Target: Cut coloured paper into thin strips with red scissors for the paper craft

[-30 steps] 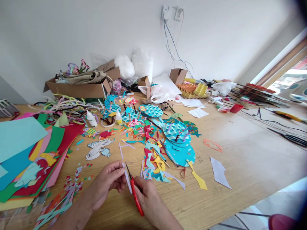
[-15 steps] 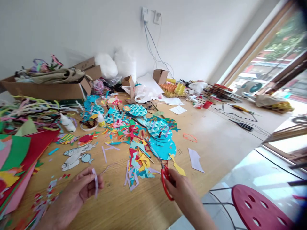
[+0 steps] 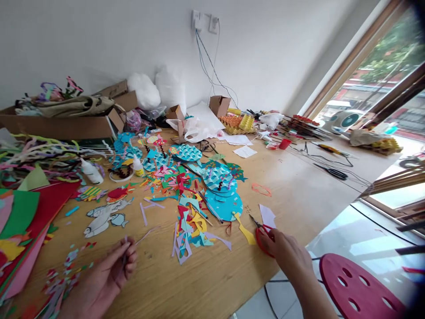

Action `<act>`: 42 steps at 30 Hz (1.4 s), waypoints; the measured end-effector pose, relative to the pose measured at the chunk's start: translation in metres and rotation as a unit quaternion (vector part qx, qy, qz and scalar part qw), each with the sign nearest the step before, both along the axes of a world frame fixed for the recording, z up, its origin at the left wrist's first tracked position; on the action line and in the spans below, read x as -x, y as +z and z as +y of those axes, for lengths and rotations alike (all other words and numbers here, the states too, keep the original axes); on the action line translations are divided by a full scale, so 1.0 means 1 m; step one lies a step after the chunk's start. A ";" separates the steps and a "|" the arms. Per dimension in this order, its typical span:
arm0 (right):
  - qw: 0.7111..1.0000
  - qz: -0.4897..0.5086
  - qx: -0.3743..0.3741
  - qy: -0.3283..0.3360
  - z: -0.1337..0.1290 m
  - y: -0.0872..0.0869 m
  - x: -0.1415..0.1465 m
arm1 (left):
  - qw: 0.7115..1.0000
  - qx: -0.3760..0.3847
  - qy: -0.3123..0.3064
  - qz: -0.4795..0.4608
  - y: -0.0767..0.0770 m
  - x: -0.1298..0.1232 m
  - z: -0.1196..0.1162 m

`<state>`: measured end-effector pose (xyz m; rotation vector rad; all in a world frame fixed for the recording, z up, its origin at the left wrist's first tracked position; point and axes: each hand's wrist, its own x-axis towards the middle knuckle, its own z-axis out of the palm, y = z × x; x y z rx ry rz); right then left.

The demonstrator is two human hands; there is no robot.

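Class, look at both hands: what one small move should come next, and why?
Probably the right hand should lay the red-handled scissors on the table. They look low, close to the pale paper and far from the left hand, whose fingers pinch a thin strip; a free hand could help hold it.

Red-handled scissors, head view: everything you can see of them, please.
The scissors have slim, dark, metallic-looking blades and red loop handles, plastic by the look. The right hand grips the handles and hides part of them. The blades point forward and to the left, between a yellow paper scrap and a pale lilac piece. Nothing is visibly caught in the blades; whether they touch the table can't be told.
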<state>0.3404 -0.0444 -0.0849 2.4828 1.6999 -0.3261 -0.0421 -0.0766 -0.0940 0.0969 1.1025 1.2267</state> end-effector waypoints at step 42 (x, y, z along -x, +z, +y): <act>0.697 0.000 -0.034 0.717 0.080 0.014 0.199 | 0.999 -0.030 -0.013 -0.015 0.001 0.000 -0.005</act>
